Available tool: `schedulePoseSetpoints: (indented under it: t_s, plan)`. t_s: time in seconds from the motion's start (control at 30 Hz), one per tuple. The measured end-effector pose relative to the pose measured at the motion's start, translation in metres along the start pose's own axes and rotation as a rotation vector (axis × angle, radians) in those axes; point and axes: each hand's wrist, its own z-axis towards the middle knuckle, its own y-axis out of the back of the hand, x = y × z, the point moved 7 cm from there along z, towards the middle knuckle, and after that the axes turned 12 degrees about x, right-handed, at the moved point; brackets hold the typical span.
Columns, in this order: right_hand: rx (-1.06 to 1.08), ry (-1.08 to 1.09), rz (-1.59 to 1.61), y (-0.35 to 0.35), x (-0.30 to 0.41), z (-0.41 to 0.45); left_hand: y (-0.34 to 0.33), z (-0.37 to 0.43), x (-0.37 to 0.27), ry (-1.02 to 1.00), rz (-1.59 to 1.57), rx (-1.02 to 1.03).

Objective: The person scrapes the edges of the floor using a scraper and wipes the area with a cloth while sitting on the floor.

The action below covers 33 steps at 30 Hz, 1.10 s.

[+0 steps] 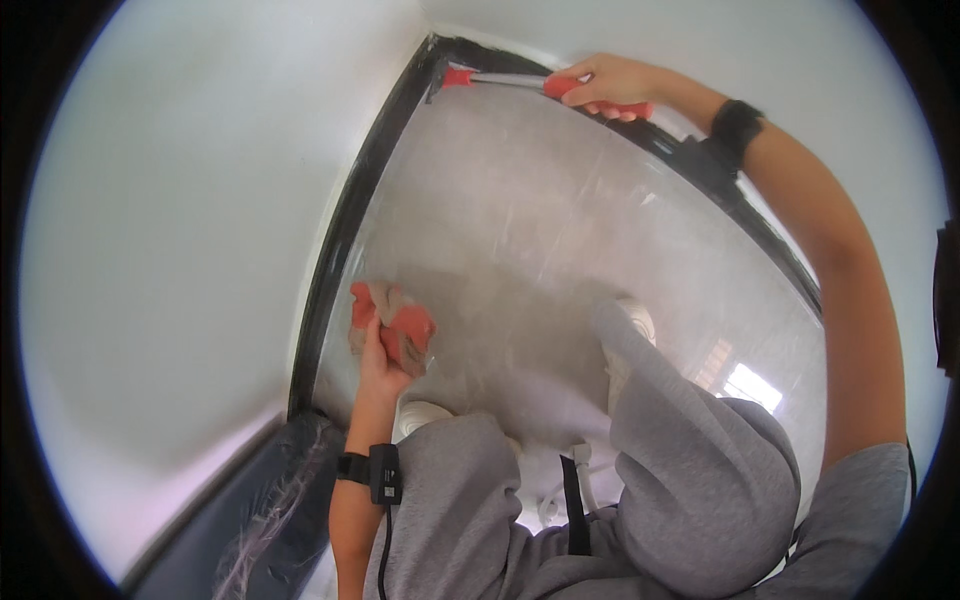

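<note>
A scraper tool [510,79] with a red handle and metal shaft lies along the far edge of the grey glossy floor [517,187]. My right hand [609,86] is closed around its handle at the upper right. The tool's dark head reaches the black skirting where two walls meet. At the lower left, my left hand [382,364] grips a crumpled red and beige cloth [409,326] above the floor, near the left skirting. Whether the cloth touches the floor cannot be told.
Black skirting [352,187] runs along the pale walls [187,187] on both sides. A dark panel wrapped in clear plastic [262,517] stands at the lower left. My shoes [424,414] and grey-trousered legs [705,465] occupy the near floor. A black strap [574,502] hangs between the legs.
</note>
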Motion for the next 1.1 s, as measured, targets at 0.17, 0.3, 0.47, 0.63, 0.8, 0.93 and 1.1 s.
schedulePoseSetpoints:
  t_s: [0.17,0.3,0.47,0.63,0.8,0.93,1.1]
  plan:
    - [0.017,0.03,0.102,0.004,0.0,-0.001,-0.002,-0.001,0.002,0.019,-0.039,0.025]
    - [0.07,0.05,0.098,0.003,-0.02,0.006,-0.003,0.001,0.003,0.025,0.001,0.006]
    - [0.038,-0.03,0.156,-0.002,-0.005,-0.004,-0.002,-0.003,0.0,0.022,-0.031,-0.004]
    - [0.015,0.011,0.043,-0.011,-0.005,0.0,0.002,0.001,-0.002,0.003,-0.013,0.013]
    - [0.005,-0.049,0.142,-0.011,-0.005,0.002,-0.009,0.0,0.001,-0.006,-0.027,0.014]
    - [0.042,-0.037,0.184,-0.023,-0.018,0.004,-0.004,0.0,-0.003,-0.034,-0.032,0.037]
    - [0.068,-0.168,0.029,-0.053,-0.018,-0.013,-0.005,-0.001,0.001,-0.012,-0.104,0.025]
